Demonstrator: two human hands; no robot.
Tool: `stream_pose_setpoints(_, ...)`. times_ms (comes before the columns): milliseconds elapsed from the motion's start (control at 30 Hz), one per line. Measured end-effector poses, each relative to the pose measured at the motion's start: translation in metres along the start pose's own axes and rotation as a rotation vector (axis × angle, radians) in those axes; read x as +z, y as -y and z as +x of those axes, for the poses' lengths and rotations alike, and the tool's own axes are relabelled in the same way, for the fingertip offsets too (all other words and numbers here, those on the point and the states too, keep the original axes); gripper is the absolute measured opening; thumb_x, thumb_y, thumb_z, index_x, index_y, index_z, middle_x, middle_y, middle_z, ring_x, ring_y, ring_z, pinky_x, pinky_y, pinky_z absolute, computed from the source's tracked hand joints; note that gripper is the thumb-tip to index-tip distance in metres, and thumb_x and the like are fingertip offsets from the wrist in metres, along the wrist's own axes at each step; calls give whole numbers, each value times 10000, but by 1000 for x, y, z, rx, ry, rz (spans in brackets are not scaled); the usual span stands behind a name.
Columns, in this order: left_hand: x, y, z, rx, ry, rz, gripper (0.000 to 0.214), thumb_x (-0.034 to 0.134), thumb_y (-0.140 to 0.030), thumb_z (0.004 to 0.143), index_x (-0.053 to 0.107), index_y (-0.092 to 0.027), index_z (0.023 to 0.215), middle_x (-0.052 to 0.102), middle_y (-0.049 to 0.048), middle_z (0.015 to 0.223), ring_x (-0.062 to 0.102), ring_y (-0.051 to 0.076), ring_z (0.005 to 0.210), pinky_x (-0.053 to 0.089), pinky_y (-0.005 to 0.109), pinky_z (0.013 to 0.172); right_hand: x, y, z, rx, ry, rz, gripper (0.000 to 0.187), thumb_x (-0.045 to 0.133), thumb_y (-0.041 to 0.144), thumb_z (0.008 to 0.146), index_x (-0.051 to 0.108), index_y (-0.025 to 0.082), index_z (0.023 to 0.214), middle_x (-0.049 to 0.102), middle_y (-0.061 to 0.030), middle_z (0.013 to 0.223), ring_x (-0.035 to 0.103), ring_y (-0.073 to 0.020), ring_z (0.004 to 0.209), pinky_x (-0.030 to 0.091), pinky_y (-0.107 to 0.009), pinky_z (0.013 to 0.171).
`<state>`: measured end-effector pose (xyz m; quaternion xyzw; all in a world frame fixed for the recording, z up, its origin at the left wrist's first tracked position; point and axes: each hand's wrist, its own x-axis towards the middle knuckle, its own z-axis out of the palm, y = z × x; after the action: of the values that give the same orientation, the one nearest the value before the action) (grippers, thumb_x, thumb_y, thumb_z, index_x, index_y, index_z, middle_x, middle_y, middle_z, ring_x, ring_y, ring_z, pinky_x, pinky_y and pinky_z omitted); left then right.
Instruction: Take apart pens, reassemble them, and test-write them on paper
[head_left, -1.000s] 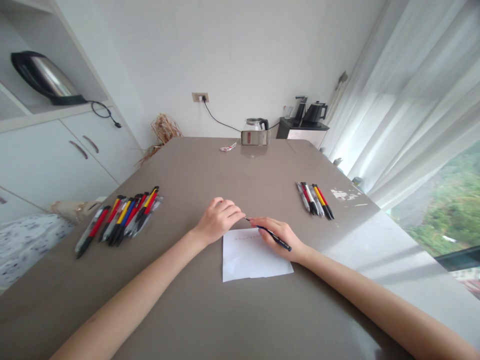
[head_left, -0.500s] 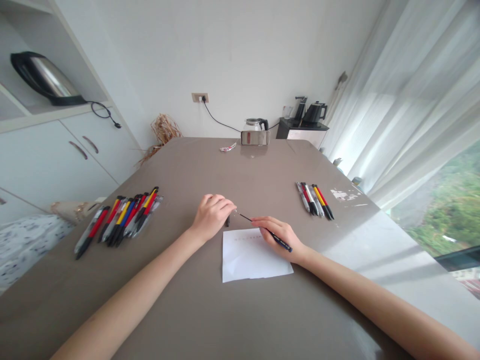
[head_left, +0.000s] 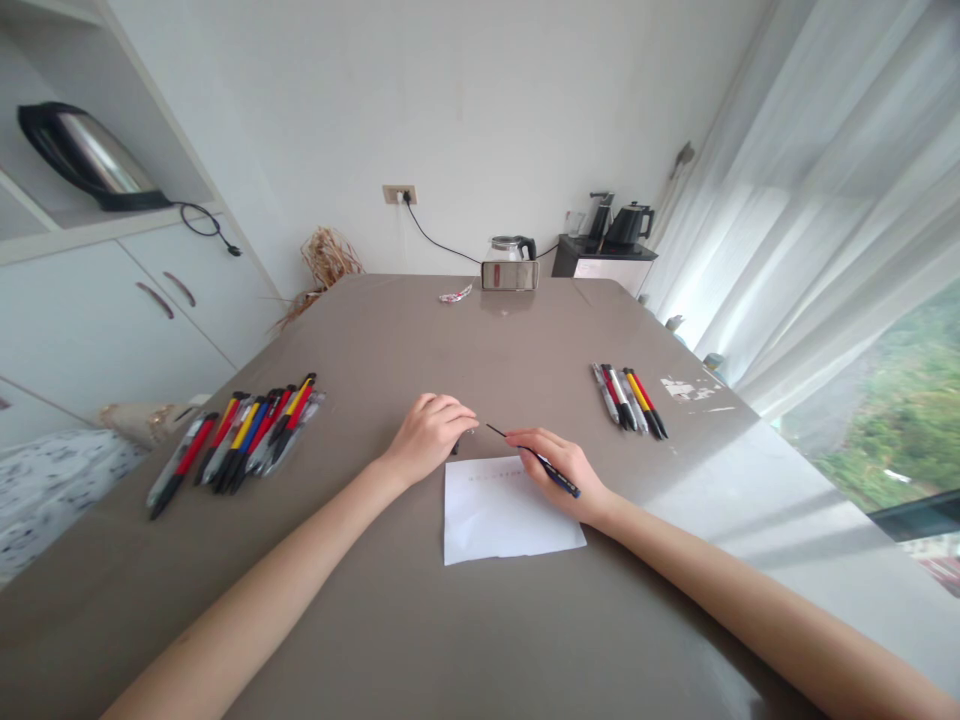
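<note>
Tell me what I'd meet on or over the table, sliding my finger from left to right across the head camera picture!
Big bunch of pens → left hand → right hand holding a dark pen → smaller bunch of pens → pale marks on the tabletop.

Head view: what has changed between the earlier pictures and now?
The left hand has drawn leftward from the thin tip of the pen, leaving a gap; a dark piece now shows beneath that hand. The right hand still holds the pen. Paper, left pens and right pens stayed put.
</note>
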<state>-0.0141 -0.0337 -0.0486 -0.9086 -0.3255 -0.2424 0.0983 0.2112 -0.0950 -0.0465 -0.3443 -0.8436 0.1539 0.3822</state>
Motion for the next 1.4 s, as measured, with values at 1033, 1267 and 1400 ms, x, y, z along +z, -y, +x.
stream_pose_setpoints(1033, 3, 6, -1, 16, 2, -129, 285, 426, -66, 791, 608, -199, 965, 617, 30, 1017, 508, 152, 949, 406, 332, 832, 0, 2, 1, 41, -5, -23, 265, 381, 165, 833, 510, 208, 1061, 581, -81, 1029, 554, -170, 947, 450, -319, 820)
stream_pose_setpoints(1267, 3, 5, 1, 19, 21, -178, 282, 418, -94, 803, 617, -210, 965, 631, 38, 980, 526, 150, 926, 425, 345, 819, -1, 4, 2, 41, -5, -30, 266, 379, 166, 834, 510, 211, 1062, 583, -83, 1023, 558, -173, 936, 457, -321, 806)
stream_pose_setpoints(1400, 3, 4, 0, -4, 12, -209, 298, 417, -83, 792, 621, -217, 964, 628, 33, 976, 528, 144, 919, 432, 328, 817, -1, 4, 2, 42, -2, -41, 264, 380, 168, 833, 509, 211, 1059, 585, -83, 1018, 562, -171, 925, 459, -317, 800)
